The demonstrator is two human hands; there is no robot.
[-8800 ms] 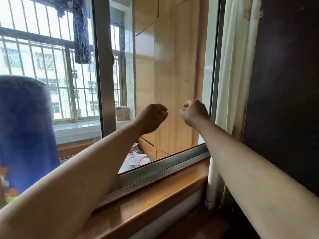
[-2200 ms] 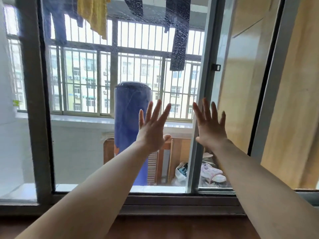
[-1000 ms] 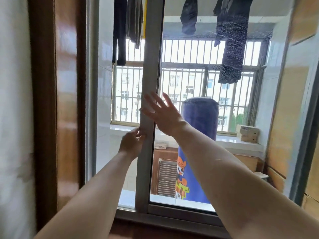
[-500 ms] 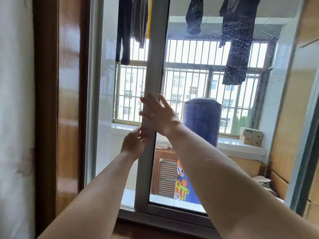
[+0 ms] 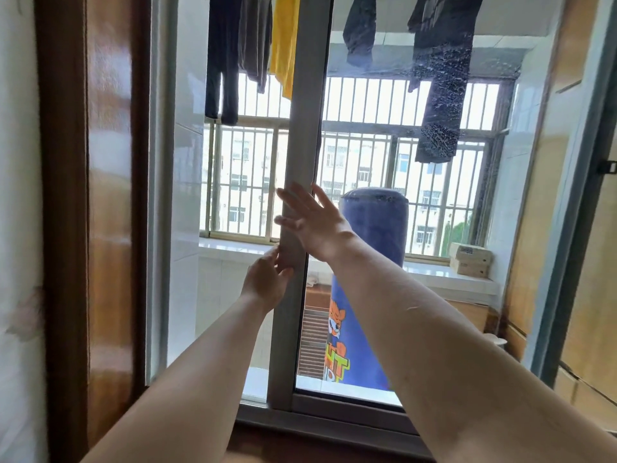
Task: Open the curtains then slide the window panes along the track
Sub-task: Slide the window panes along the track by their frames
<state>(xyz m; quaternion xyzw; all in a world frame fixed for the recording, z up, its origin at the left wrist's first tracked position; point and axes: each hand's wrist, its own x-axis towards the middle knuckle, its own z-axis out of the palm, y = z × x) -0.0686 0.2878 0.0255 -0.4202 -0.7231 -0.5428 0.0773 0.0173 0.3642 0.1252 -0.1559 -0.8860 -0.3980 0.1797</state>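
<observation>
Two hands are up on the grey upright stile (image 5: 302, 162) of the sliding window pane (image 5: 417, 262), and that is where I have them now. My left hand (image 5: 267, 282) sits lower, its fingers curled around the stile's left edge, gripping it. My right hand (image 5: 315, 220) is higher, fingers spread wide and flat, the palm pressed against the stile and the glass just beside it; it grips nothing. The right forearm crosses in front of the glass from the lower right.

The pane stands in the track (image 5: 327, 417) along the bottom of the frame, its stile well apart from the brown wooden window frame (image 5: 66, 228) on the left, so there is an open gap between them. A pale curtain (image 5: 16, 228) hangs at the far left edge, beside the wood.

Through the glass I see a balcony: dark clothes (image 5: 437, 95) and a yellow cloth (image 5: 283, 38) hanging above, a barred grille (image 5: 367, 162), a tall blue punching bag (image 5: 370, 295) with a cartoon print, and a cardboard box (image 5: 470, 260) on the white ledge.
</observation>
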